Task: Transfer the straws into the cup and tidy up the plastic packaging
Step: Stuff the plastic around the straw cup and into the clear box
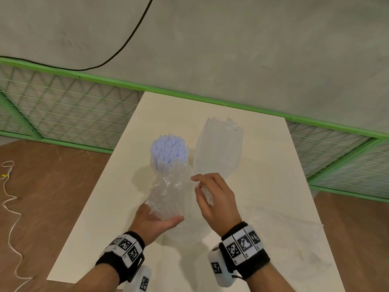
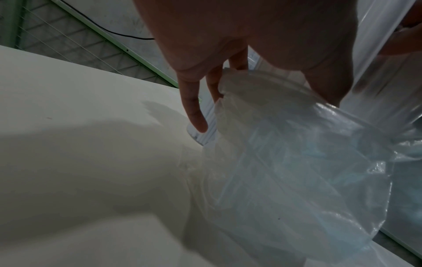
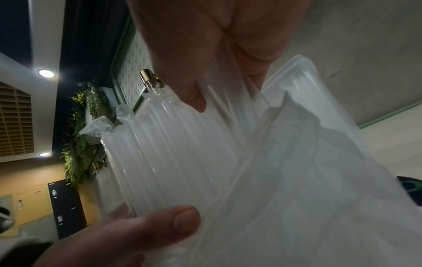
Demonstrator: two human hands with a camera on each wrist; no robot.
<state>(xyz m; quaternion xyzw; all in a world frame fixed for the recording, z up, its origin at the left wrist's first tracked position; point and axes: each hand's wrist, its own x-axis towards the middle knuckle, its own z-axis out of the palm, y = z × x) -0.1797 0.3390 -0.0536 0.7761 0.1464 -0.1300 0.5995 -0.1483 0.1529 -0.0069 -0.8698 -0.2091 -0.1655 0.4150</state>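
Note:
A bundle of pale blue-white straws (image 1: 169,151) stands upright at the table's middle. Its tops stick out of crumpled clear packaging (image 1: 170,186) pushed down around it. My left hand (image 1: 160,222) grips the lower end of this wrapped bundle, thumb in front. I cannot tell a cup apart from the wrapping. In the left wrist view the loose packaging (image 2: 285,162) hangs below my fingers (image 2: 194,108). My right hand (image 1: 212,197) pinches the near end of a second clear pack of straws (image 1: 219,148), which leans away to the right. The right wrist view shows that pack (image 3: 178,153) between fingers and thumb (image 3: 182,220).
The white table (image 1: 273,165) runs away from me to a green mesh fence (image 1: 63,106) at a grey wall. A faint clear film (image 1: 284,228) lies flat on the table's right side. A black cable (image 1: 126,43) hangs on the wall, and a white cord (image 1: 10,207) lies on the brown floor at left.

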